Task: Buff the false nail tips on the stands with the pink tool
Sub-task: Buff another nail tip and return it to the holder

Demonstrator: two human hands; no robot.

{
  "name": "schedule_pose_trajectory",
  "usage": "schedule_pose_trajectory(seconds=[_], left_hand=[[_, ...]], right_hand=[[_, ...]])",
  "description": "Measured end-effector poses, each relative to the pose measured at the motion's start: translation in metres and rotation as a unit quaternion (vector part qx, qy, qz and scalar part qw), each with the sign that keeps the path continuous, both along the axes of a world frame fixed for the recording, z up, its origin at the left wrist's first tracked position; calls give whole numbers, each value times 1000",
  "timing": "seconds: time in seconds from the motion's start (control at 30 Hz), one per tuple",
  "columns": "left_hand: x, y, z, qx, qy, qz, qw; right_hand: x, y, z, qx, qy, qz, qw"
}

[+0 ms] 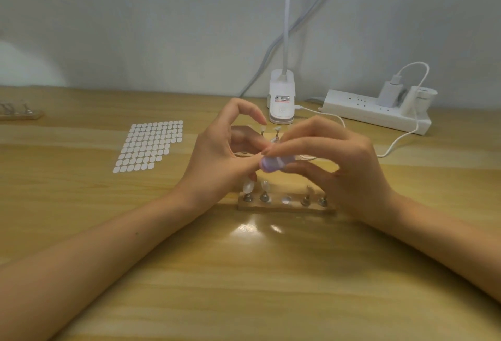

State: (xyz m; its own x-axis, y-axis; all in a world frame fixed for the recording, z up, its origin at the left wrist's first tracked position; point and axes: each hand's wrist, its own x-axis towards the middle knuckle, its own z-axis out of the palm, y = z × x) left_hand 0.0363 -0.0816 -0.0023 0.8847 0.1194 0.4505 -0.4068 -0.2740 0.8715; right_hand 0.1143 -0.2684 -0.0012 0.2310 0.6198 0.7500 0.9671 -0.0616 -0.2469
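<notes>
Gripping the pink tool (273, 164) crosswise, long axis left to right, the right hand (339, 167) meets the left hand (217, 156), which pinches at the tool's end (holding what, I cannot tell). Nail tips (248, 186) wait just below on their stand (284, 207), nearer the left hand.

— Any writing that can be read here?

— Very little. The one printed thing is a small white label (282, 98) on the front of the lamp base (281, 84), which stands at the back of the counter (244, 273).

— What is on it?

— A line of red characters across the middle, with finer dark lines above and below it.

— Can you make out the words?

— No. The print is too small and blurred, so no word, brand or number comes clear. Only the red and dark colours of the lines can be told apart.
</notes>
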Motion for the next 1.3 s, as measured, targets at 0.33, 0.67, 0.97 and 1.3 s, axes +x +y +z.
schedule_pose_trajectory(seconds=[0.33,0.67,0.97,1.3], left_hand=[[-1,0,0,-5,-10,-10,1000],[-1,-2,1,3,-25,-18,1000],[2,0,-2,46,-42,4,998],[1,-1,-1,68,-50,24,996]], right_hand=[[11,-6,4,12,23,-72,997],[3,-4,2,20,19,-24,999],[4,-2,2,1,-13,0,1000],[5,-3,4,18,16,-25,999]])
